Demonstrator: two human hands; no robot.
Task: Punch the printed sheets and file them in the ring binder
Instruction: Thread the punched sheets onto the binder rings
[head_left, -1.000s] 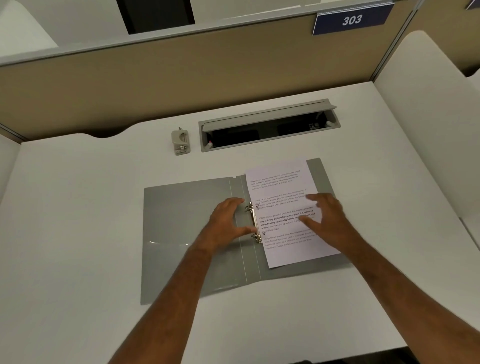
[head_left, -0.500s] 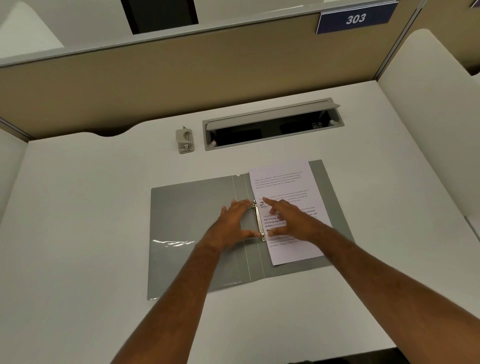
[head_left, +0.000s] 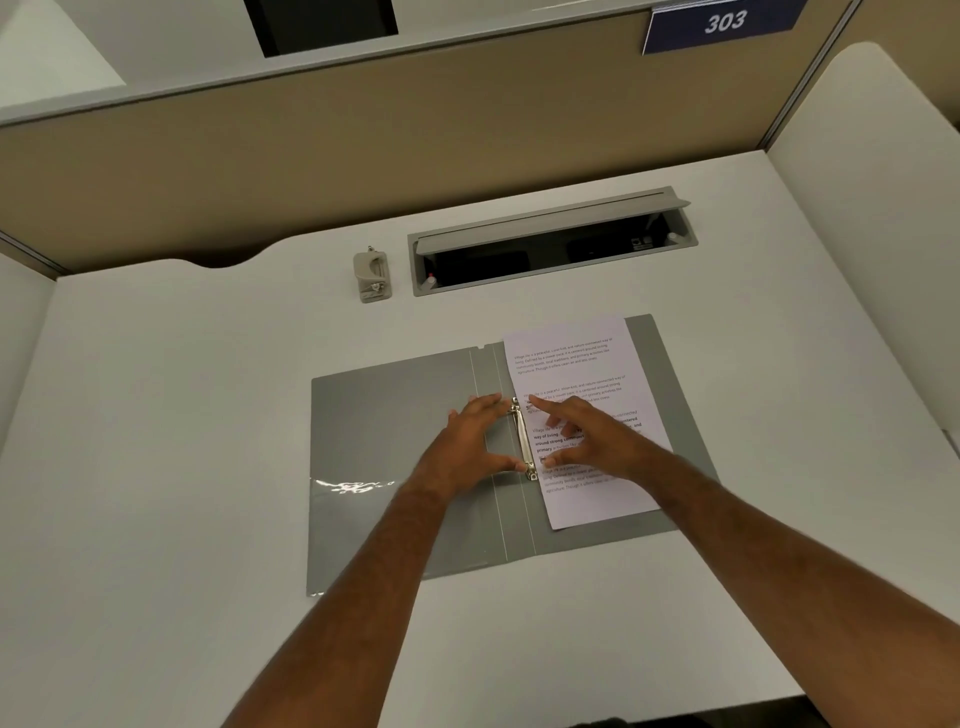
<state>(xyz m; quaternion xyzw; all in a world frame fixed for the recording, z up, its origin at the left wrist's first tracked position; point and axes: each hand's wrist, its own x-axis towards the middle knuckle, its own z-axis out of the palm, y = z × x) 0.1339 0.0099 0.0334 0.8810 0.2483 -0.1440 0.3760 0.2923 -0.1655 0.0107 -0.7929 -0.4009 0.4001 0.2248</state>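
Note:
A grey ring binder lies open and flat on the white desk. Printed sheets rest on its right half, their left edge at the metal ring mechanism. My left hand spans that mechanism, with the index fingertip at its top end and the thumb at its bottom end. My right hand lies on the sheets with fingers spread, the index tip by the top ring and the thumb by the bottom ring. A beige hole punch stands apart at the back of the desk.
A grey cable box with a raised lid is sunk into the desk behind the binder. Beige partition walls close the desk at the back, and white side panels stand left and right. A shiny clear pocket covers the binder's lower left.
My right hand slid left across the sheets from the middle of the page to the rings. My left hand stayed at the ring mechanism.

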